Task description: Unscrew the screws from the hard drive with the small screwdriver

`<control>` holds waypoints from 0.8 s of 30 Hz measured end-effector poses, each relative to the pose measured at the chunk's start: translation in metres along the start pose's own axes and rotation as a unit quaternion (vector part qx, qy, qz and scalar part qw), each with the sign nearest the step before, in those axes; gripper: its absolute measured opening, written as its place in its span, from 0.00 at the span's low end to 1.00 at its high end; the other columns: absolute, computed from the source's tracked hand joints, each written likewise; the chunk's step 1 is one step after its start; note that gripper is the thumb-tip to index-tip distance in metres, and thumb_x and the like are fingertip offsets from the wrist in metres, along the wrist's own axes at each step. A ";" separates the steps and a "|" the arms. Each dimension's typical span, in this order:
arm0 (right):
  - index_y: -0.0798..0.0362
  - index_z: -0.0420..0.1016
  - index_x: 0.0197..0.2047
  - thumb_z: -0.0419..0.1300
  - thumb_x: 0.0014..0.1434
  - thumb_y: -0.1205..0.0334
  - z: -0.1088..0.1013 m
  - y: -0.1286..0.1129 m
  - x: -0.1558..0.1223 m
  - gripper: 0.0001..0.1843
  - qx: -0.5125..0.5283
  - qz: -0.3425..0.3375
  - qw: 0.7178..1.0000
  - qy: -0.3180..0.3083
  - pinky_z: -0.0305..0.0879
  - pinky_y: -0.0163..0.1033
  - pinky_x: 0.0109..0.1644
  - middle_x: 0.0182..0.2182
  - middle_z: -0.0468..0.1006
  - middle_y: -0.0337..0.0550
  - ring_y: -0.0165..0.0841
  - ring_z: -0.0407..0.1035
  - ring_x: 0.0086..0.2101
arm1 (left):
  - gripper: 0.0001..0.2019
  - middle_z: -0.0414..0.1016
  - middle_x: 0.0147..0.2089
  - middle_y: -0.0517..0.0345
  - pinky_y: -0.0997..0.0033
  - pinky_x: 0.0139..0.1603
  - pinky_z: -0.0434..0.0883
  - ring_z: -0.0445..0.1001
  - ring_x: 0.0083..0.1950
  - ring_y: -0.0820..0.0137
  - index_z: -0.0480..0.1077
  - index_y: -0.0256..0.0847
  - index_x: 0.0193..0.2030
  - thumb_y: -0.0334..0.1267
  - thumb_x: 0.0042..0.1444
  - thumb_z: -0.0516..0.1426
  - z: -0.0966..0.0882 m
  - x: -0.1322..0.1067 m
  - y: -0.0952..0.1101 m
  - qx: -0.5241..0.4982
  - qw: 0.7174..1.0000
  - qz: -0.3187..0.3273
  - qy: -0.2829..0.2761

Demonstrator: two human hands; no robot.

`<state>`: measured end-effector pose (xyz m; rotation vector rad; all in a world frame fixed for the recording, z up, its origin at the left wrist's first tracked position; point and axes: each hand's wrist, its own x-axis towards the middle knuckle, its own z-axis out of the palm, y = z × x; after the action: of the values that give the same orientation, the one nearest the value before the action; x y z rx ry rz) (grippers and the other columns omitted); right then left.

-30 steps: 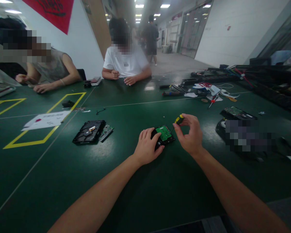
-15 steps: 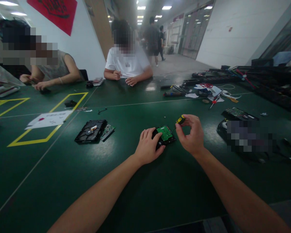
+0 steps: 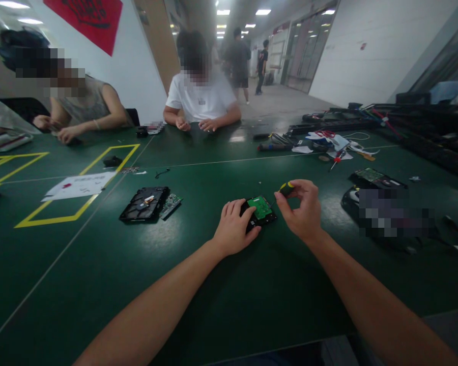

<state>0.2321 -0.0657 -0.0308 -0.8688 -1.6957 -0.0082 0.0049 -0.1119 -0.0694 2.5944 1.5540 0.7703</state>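
Left hand (image 3: 234,229): you have it laid over the left end of a hard drive (image 3: 263,221), holding it against the desk (image 3: 229,315). Your thumb lies by the near edge, your index finger on the green circuit board (image 3: 260,206) that faces up.

Right hand (image 3: 303,211): you grasp a black-and-yellow screwdriver (image 3: 287,189) by its handle, pinched between thumb and fingers. It tilts, with the thin shaft running down toward the drive's right side. Tip too small to make out; cannot tell whether it sits in a screw.

Drive position: flat on the desk in front of you, between your two hands.

To your left: a black drive casing (image 3: 144,204) with a loose circuit board (image 3: 171,206) just beside its right edge. Farther left, a white paper sheet (image 3: 78,186) lies across a yellow tape outline (image 3: 57,222). Beyond the casing, a short black cable (image 3: 162,173).

To your right: another board-bearing drive (image 3: 377,178), well apart from your hand. Farther back, a red-handled screwdriver (image 3: 338,157) lies near a pile of cables and scraps.

Across the desk, a co-worker in a white T-shirt (image 3: 202,101) sits with both hands at the edge.
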 end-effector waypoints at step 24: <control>0.41 0.61 0.71 0.62 0.70 0.63 0.001 0.002 -0.002 0.30 -0.005 0.001 0.999 -0.048 0.83 0.51 0.46 0.57 0.75 0.49 0.41 0.78 0.45 | 0.29 0.61 0.74 0.40 0.33 0.74 0.59 0.60 0.74 0.44 0.67 0.45 0.69 0.51 0.65 0.61 0.000 -0.001 -0.002 -0.004 1.000 -0.001 -0.003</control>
<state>0.2322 -0.0649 -0.0332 -0.8916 -1.7859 0.0265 0.0036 -0.1115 -0.0705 2.5873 1.5469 0.7668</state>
